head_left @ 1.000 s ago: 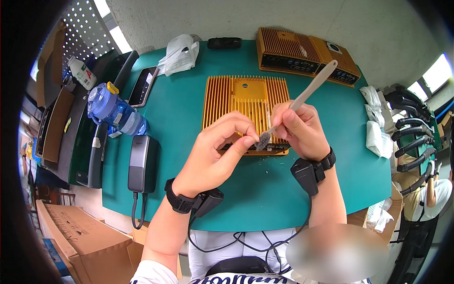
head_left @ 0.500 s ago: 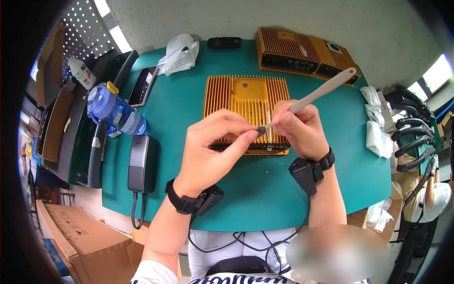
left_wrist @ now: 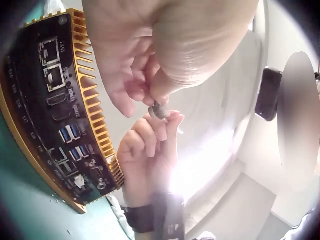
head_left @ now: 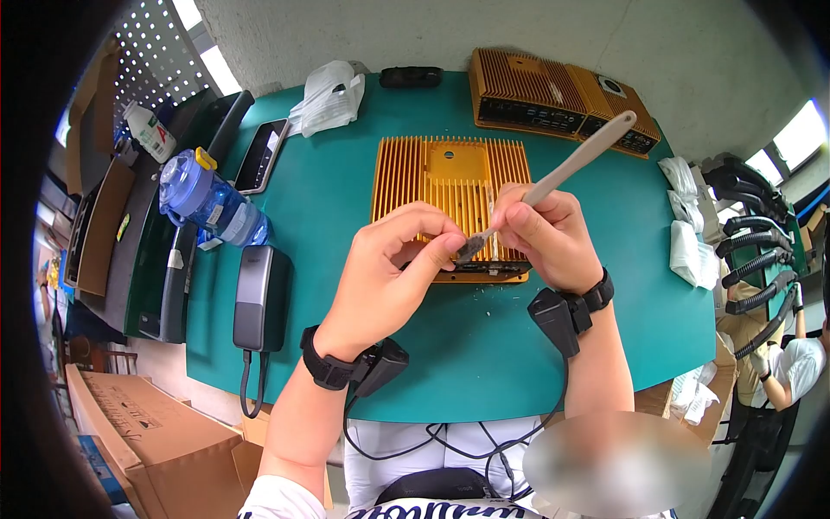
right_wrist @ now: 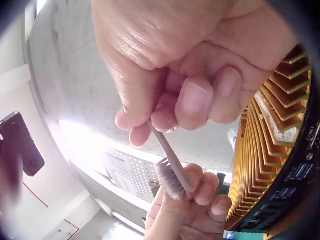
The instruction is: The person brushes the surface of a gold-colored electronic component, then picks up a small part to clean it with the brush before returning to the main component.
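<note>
My right hand [head_left: 553, 238] grips a pale grey toothbrush [head_left: 581, 156] near its neck, the handle slanting up to the right. My left hand [head_left: 376, 272] has thumb and forefinger pinching the brush head, whose bristles [right_wrist: 169, 180] show in the right wrist view. Both hands are over the near edge of a gold finned computer case [head_left: 450, 160] on the table. Its black port panel [left_wrist: 60, 100] shows in the left wrist view. A whitish streak [right_wrist: 275, 119] lies along the fins near my right hand.
White crumbs [head_left: 488, 298] dot the green table [head_left: 450, 363] before the case. Two more gold cases [head_left: 527, 86] stand behind. At left are a power bank [head_left: 262, 298], a blue bottle [head_left: 212, 203] and a phone [head_left: 262, 156]. Cables run from both wrist cameras.
The brush handle swung down to the right, then partly back up. The brush head rose, then came down slightly left, with my left fingertips staying at its bristles. The case has not moved.
</note>
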A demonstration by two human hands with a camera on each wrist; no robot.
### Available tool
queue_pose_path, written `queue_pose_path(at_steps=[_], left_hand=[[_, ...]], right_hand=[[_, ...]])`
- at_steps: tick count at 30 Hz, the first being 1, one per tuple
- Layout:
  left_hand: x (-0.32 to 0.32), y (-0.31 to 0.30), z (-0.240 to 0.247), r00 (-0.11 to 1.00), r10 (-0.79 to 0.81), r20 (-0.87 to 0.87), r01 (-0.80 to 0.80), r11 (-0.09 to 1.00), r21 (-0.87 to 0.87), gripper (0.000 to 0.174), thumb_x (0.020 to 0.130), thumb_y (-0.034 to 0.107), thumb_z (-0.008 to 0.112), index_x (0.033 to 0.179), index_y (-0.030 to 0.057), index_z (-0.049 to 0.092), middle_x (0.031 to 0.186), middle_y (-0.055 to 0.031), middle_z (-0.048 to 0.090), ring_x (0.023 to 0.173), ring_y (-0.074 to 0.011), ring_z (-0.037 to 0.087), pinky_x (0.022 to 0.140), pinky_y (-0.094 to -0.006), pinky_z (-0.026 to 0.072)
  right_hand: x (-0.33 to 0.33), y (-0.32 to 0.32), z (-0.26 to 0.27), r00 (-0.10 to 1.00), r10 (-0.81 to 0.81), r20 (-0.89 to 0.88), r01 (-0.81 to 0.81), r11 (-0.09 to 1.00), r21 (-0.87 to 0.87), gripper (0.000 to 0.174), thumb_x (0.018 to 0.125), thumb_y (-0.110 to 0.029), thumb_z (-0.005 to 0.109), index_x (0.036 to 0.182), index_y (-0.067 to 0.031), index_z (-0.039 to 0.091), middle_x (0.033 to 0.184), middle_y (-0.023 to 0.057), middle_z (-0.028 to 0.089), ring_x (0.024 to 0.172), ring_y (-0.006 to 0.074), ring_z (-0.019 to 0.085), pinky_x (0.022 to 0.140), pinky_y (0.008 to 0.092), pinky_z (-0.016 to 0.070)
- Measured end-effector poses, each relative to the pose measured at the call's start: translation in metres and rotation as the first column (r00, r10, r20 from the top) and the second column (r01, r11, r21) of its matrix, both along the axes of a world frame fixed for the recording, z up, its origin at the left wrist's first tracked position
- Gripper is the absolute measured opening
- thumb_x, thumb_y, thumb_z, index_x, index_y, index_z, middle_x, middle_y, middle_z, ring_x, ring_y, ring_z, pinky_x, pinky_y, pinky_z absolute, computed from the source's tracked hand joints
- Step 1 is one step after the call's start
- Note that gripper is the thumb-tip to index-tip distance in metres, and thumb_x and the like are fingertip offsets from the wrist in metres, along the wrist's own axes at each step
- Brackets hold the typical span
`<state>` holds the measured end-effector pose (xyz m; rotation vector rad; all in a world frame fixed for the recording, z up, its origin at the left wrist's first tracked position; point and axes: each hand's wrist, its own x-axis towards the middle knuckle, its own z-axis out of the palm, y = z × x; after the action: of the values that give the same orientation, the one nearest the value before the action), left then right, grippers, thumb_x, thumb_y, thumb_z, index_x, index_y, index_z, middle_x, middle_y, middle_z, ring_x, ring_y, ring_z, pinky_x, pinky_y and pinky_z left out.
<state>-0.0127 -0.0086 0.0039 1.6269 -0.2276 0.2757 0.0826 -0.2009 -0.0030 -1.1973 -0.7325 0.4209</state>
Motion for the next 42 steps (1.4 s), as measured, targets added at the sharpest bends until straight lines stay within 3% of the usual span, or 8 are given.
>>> queue_pose_path(at_steps=[11, 23, 25, 31, 35, 37, 42], left_hand=[[0.000, 0.002, -0.002, 0.994, -0.037, -0.099, 0.031, 0.998, -0.060, 0.014, 0.096, 0.006, 0.062, 0.097, -0.0077, 0.066, 0.098, -0.0078, 0.063, 0.083, -0.0130, 0.065, 0.076, -0.0261, 0.0557], [0.001, 0.001, -0.001, 0.999, 0.053, -0.014, -0.053, 0.998, -0.035, 0.011, 0.093, 0.004, 0.065, 0.093, -0.0051, 0.071, 0.091, -0.0066, 0.067, 0.080, -0.0119, 0.064, 0.071, -0.0245, 0.0518], [0.001, 0.004, -0.001, 0.999, 0.047, 0.015, -0.048, 0.996, 0.078, 0.008, 0.093, 0.000, 0.064, 0.093, -0.0073, 0.068, 0.095, -0.0092, 0.065, 0.082, -0.0143, 0.064, 0.073, -0.0254, 0.0535], [0.003, 0.002, -0.002, 0.989, 0.119, 0.087, -0.116, 0.993, -0.040, 0.010, 0.090, 0.000, 0.068, 0.096, -0.0042, 0.073, 0.091, -0.0070, 0.069, 0.079, -0.0108, 0.063, 0.069, -0.0217, 0.0491], [0.002, -0.004, -0.001, 0.985, 0.146, 0.090, -0.142, 0.988, -0.052, 0.015, 0.087, -0.001, 0.070, 0.101, -0.0033, 0.073, 0.093, -0.0072, 0.069, 0.083, -0.0118, 0.065, 0.069, -0.0229, 0.0525], [0.001, -0.007, 0.001, 0.968, 0.124, 0.217, -0.142, 0.987, 0.070, 0.029, 0.085, -0.004, 0.071, 0.114, -0.0033, 0.071, 0.104, -0.0123, 0.068, 0.088, -0.0163, 0.067, 0.076, -0.0263, 0.0559], [0.002, -0.002, -0.001, 0.953, 0.137, 0.271, -0.203, 0.952, 0.231, 0.035, 0.078, -0.006, 0.075, 0.112, -0.0019, 0.072, 0.100, -0.0139, 0.071, 0.083, -0.0156, 0.068, 0.071, -0.0251, 0.0544]], right_hand=[[-0.001, 0.000, 0.001, 1.000, -0.025, -0.005, 0.025, 0.999, -0.031, 0.022, 0.099, -0.020, 0.062, 0.093, 0.0008, 0.068, 0.074, -0.0027, 0.054, 0.064, 0.0057, 0.043, 0.056, 0.0214, 0.0332], [-0.001, 0.001, 0.000, 0.998, -0.070, 0.003, 0.070, 0.997, -0.027, 0.023, 0.099, -0.022, 0.063, 0.094, 0.0000, 0.069, 0.072, -0.0036, 0.054, 0.063, 0.0044, 0.043, 0.056, 0.0206, 0.0329], [-0.001, 0.002, 0.000, 0.997, -0.079, -0.003, 0.079, 0.997, -0.024, 0.023, 0.099, -0.021, 0.063, 0.094, 0.0000, 0.069, 0.072, -0.0035, 0.054, 0.063, 0.0044, 0.043, 0.055, 0.0205, 0.0327], [0.000, 0.002, -0.001, 0.996, -0.084, -0.015, 0.084, 0.996, 0.002, 0.022, 0.100, -0.020, 0.062, 0.096, 0.0007, 0.068, 0.073, -0.0025, 0.056, 0.062, 0.0043, 0.043, 0.055, 0.0199, 0.0333], [0.000, 0.003, -0.002, 0.995, -0.095, -0.038, 0.096, 0.995, 0.034, 0.022, 0.100, -0.019, 0.061, 0.098, 0.0012, 0.069, 0.074, -0.0002, 0.059, 0.060, 0.0045, 0.044, 0.053, 0.0197, 0.0348], [0.000, 0.002, 0.000, 0.995, -0.089, -0.036, 0.090, 0.996, 0.028, 0.021, 0.100, -0.019, 0.061, 0.098, 0.0013, 0.069, 0.075, 0.0009, 0.061, 0.060, 0.0048, 0.046, 0.053, 0.0197, 0.0360], [-0.002, 0.002, 0.004, 0.997, -0.049, -0.056, 0.051, 0.998, 0.034, 0.021, 0.100, -0.018, 0.061, 0.098, 0.0020, 0.069, 0.077, 0.0044, 0.066, 0.058, 0.0061, 0.051, 0.051, 0.0201, 0.0395]])
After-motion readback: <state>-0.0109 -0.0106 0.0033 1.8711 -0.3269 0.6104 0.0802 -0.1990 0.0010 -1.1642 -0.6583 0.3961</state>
